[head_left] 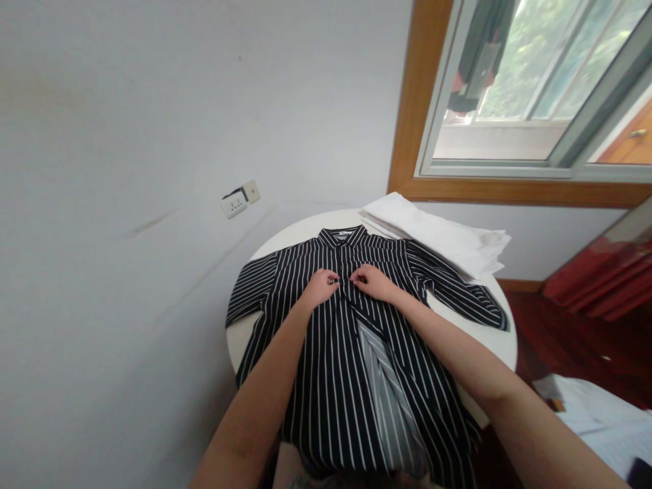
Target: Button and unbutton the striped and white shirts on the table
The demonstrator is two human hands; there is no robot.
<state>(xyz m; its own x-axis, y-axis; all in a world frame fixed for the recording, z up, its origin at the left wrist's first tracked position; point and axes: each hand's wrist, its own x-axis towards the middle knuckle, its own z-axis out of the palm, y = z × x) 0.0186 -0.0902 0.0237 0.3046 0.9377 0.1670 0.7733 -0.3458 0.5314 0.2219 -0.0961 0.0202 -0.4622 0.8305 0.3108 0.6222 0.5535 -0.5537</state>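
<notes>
Head camera, looking down along two bare forearms stretched forward and converging over the middle of a round white table point(492, 350). Left hand point(320, 286) palm-down, knuckles up, fingers curled in and pinched on one front edge of a black white-striped shirt point(326, 380) at chest height. Right hand point(374, 282) mirrored just beside it, thumb and fingertips nipped on the opposite front edge, wrist bent slightly inward, fingertips nearly meeting the left's; whatever sits between them too small to make out. Shirt spread flat and face-up across the tabletop, collar point(342, 236) toward the wall, one sleeve angled out to each side, hem hanging over the near rim. Thin, soft woven cloth, narrow lengthwise stripes, lightly rumpled. Below the hands, parted in a long narrow wedge showing the paler grey-striped inside point(384, 387). Behind the right-hand sleeve, a flat stack of folded white cloth point(443, 234), crisp-edged, jutting past the table's far rim. On the smooth pale wall to the left, a white rectangular wall socket point(233, 202) beside a small square beige plate point(251, 191). Upper right, a window in a glossy orange-brown wooden frame point(407, 102), green foliage beyond the glass. Lower right, dark red-brown polished floor point(560, 339) and a red slab-like shape point(595, 278) by the wall, unclear what.
</notes>
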